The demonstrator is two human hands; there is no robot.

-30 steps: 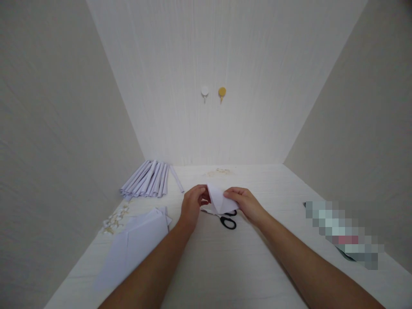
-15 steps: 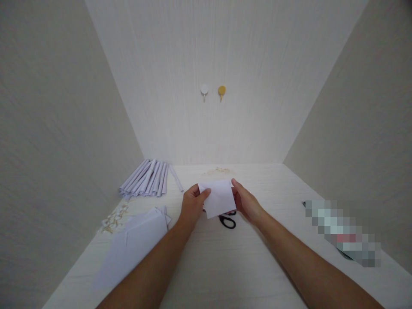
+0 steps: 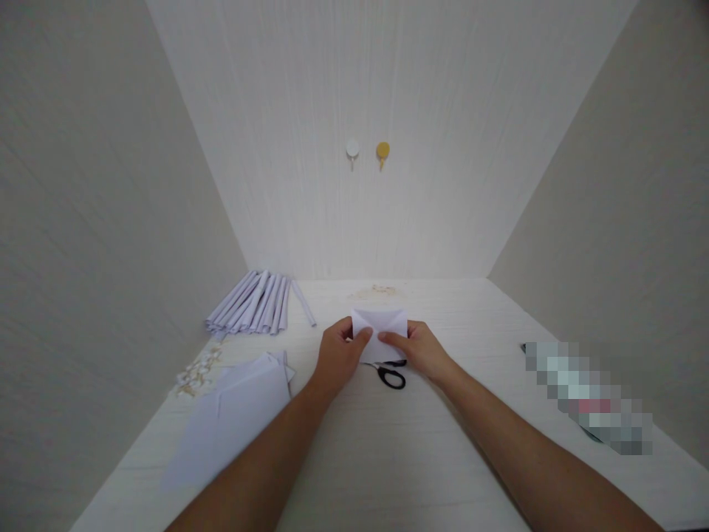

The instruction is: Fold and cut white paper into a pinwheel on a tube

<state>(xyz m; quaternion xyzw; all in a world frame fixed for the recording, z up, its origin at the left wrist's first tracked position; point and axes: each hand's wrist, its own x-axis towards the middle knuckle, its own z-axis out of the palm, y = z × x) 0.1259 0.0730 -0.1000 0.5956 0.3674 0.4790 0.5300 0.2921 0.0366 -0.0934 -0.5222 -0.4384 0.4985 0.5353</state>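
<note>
A small white piece of paper (image 3: 382,319) is held up between both hands, slightly bowed in the middle. My left hand (image 3: 339,353) grips its left side, thumb pressed on the front and fingers behind. On the right side, my right hand (image 3: 424,349) pinches it the same way, its thumb also lying across the front. Black-handled scissors (image 3: 392,378) lie on the table just below the paper, which hides part of them.
Several rolled paper tubes (image 3: 249,303) are piled at the back left, with one single tube (image 3: 303,303) beside them. Flat white sheets (image 3: 238,414) lie nearer on the left, by small whitish bits (image 3: 200,369). A blurred-out object (image 3: 587,399) is at the right. Two hooks hang on the wall.
The paper has turned from tilted to level. My right hand has closed on its right edge, thumb now on the front face; the left thumb has shifted slightly right.
</note>
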